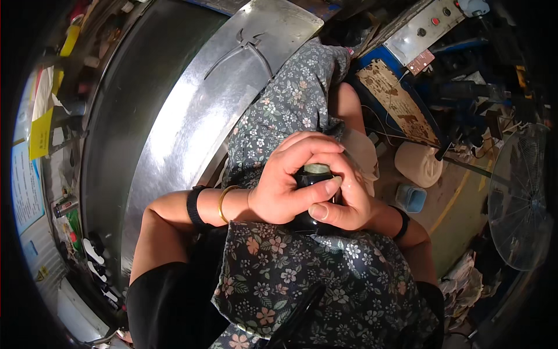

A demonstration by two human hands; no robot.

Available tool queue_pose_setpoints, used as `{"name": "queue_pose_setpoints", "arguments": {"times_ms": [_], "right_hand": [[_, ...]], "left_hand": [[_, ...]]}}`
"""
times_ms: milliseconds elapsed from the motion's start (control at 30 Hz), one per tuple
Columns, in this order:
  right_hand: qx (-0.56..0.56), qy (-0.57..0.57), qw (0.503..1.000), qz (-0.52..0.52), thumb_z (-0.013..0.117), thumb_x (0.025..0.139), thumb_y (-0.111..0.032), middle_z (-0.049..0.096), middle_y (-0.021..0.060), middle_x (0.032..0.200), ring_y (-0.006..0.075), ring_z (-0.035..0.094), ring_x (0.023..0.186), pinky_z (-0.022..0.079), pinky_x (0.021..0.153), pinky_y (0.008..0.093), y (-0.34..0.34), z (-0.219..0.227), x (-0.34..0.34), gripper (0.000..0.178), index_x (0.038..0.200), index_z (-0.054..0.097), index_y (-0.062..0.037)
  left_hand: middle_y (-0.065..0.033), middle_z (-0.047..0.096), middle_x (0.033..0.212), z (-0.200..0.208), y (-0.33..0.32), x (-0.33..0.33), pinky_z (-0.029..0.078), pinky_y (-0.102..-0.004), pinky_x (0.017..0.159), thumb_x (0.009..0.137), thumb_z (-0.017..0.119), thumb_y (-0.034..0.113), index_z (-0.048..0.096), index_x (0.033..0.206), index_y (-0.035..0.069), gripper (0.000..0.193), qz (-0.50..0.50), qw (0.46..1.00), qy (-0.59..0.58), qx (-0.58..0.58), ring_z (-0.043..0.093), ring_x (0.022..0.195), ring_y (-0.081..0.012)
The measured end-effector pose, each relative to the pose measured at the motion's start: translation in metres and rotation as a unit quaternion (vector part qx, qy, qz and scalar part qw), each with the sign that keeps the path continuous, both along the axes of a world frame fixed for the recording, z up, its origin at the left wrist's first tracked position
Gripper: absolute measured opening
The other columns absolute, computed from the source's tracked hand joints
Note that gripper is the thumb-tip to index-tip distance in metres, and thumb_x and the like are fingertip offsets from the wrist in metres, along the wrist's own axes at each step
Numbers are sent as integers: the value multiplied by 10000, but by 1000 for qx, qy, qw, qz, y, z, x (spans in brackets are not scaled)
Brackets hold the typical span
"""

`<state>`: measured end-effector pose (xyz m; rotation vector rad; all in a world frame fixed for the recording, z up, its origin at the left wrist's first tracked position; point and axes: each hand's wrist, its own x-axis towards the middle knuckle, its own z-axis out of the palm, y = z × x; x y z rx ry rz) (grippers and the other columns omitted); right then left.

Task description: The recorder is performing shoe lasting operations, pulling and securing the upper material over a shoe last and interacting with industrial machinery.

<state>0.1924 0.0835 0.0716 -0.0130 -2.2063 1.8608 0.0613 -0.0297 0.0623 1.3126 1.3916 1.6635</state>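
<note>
My left hand (288, 180) and my right hand (350, 195) are clasped together in front of my lap, the left fingers lying over the right ones. Between them shows a glossy black rounded object with a pale green round top (317, 168); both hands are wrapped round it, and much of it is hidden, so its exact kind does not show. My two thumbs cross in front of it. Farther off, a pair of metal nippers (247, 45) with curved jaws and spread handles lies on the shiny metal worktop (180, 110), apart from my hands.
A dark belt-like surface (139, 81) runs along the left of the worktop. At the right are a control panel (427, 29) with buttons, a cream-coloured roll (418, 164), a blue container (410, 199) on the floor and a large fan (520, 198). Floral cloth (325, 267) covers my lap.
</note>
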Motion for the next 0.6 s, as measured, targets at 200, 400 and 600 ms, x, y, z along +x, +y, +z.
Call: {"name": "queue_pose_setpoints", "arguments": {"times_ms": [200,400,600], "right_hand": [[-149,-74,985,-37,600,924,-211,525,110,1169,197,508,1072,402,950,343,11,-1,-14,386,1216,473,7],[-54,51,990,-118,499,982,-392,350,167,1459,244,359,1340,306,1080,351,46,-64,-43,706,1464,195,25],[-98,-142,950,-261,570,961,-152,645,-5,852,48,535,799,457,709,232,36,-118,-19,226,1043,636,49]], "left_hand": [[-79,624,1076,-2,15,-5,433,-330,926,882,632,146,587,1178,37,318,-20,958,-265,-107,583,1006,-205],[-137,511,1315,-27,52,-69,300,-414,1093,838,697,286,526,1288,54,535,-35,994,101,29,436,1278,-279],[-42,628,1033,-76,74,-99,470,-279,852,833,688,119,530,1253,42,456,97,972,37,-211,579,961,-151]]}}
